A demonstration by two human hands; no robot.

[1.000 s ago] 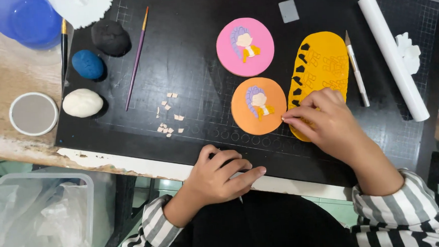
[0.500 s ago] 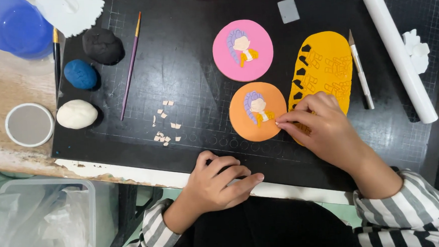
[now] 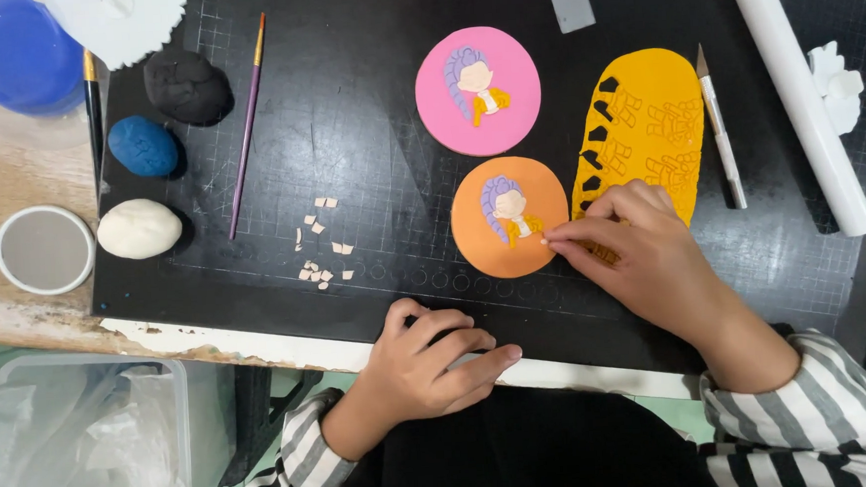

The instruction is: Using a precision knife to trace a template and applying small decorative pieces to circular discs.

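Orange clay disc (image 3: 511,217) sits near the mat's (image 3: 368,128) front edge, below the pink disc (image 3: 477,91). Right hand (image 3: 641,252) pinches a tiny pale bit at the disc's right rim. Left hand (image 3: 429,362) rests curled on the front edge. Risk: heavy press smears the soft figure, or the bit drops.

The light is bright and even, and it seems to come from above. Shadows are soft and small, like the one under the right hand (image 3: 651,252) on the black mat (image 3: 367,109). The white roller (image 3: 801,96) looks very bright, almost washed out. Everything is sharp, with no blur. The mat's edges bend a little near the corners.
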